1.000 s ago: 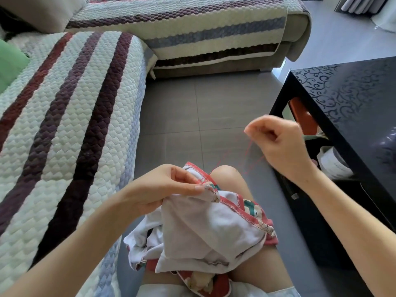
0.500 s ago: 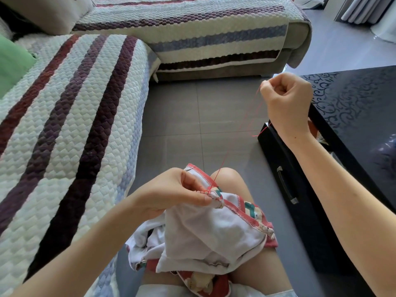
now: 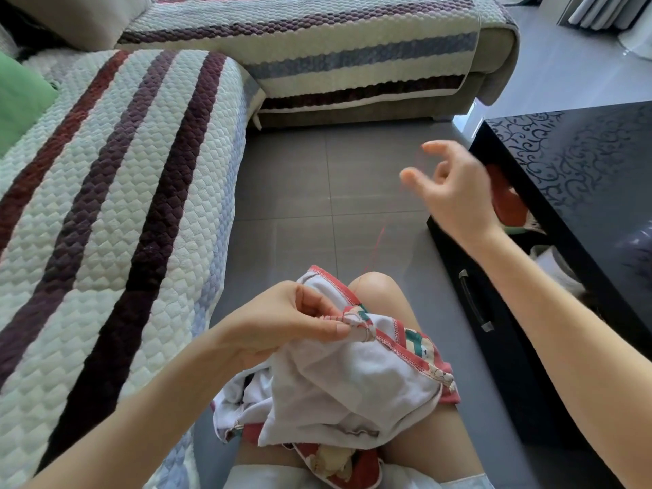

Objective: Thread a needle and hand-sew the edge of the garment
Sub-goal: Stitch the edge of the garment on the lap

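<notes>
A white garment [image 3: 345, 390] with a red-stitched, patterned edge lies bunched on my lap. My left hand [image 3: 282, 322] pinches its hem between thumb and fingers at the sewn spot. A thin red thread [image 3: 379, 238] rises from that spot toward my right hand [image 3: 455, 192]. This hand is raised over the floor and blurred, with thumb and forefinger spread apart and nothing pinched between them. The other fingers are loosely curled. I cannot make out the needle.
A sofa with a striped quilted cover [image 3: 116, 206] runs along my left and across the back. A black glossy table [image 3: 582, 192] with a drawer handle [image 3: 472, 301] stands close on my right. Grey floor tiles [image 3: 317, 192] lie between them.
My right hand came down from its high pull beside the table, and its pinching fingers have spread apart. My left hand kept its pinch on the hem.
</notes>
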The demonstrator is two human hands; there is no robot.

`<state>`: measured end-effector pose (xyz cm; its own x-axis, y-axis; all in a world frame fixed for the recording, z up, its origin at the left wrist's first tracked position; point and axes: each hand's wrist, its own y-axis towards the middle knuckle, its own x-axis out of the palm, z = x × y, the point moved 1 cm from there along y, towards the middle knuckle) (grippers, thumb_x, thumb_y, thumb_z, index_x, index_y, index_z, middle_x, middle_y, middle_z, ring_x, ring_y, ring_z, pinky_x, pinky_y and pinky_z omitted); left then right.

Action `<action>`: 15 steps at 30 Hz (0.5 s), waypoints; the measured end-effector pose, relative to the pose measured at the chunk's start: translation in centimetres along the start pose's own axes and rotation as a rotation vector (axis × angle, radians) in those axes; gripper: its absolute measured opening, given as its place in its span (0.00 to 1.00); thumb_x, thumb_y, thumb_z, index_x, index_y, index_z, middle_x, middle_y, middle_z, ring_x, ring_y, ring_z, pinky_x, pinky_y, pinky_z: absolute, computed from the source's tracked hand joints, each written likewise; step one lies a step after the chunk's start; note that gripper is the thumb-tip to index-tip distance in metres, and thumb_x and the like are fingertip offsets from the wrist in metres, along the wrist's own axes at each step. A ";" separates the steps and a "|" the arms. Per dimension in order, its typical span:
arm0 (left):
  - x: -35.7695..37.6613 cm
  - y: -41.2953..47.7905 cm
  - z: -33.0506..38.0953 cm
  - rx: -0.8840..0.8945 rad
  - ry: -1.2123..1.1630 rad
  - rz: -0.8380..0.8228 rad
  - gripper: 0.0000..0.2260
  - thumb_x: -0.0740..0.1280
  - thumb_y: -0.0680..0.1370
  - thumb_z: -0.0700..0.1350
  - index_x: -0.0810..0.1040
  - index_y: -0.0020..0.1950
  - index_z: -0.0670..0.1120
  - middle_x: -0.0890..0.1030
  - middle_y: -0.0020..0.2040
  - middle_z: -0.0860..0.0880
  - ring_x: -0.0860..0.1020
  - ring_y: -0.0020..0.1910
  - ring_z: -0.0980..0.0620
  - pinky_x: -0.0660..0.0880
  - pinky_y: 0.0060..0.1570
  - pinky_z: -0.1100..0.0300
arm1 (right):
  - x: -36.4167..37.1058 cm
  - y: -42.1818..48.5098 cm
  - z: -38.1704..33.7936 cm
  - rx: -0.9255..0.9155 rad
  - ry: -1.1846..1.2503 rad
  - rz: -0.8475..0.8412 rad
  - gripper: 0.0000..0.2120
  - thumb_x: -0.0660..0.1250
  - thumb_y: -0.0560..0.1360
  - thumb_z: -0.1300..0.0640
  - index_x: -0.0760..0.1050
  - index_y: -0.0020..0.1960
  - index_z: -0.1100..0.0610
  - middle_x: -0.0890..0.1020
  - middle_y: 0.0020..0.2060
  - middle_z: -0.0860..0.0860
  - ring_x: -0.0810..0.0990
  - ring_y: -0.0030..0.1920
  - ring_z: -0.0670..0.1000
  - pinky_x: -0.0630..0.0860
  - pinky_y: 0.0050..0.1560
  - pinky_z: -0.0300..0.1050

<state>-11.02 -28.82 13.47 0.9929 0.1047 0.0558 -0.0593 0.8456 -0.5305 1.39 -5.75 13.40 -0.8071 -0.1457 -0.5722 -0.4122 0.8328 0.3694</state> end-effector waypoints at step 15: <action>-0.3 0.5 -0.1 -0.001 -0.122 -0.034 0.03 0.73 0.66 0.40 0.84 0.37 0.42 0.83 0.37 0.45 0.81 0.36 0.55 0.77 0.37 0.67 | 1.6 -12.2 -0.4 -0.139 0.394 -0.711 0.06 0.60 0.76 0.50 0.75 0.45 0.48 0.81 0.43 0.55 0.77 0.45 0.61 0.74 0.44 0.61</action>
<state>-11.33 -28.49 13.09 0.9746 0.1385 0.1762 -0.0254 0.8495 -0.5270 4.94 -16.33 8.31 -0.4122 -0.8115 -0.4141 -0.9084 0.4012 0.1180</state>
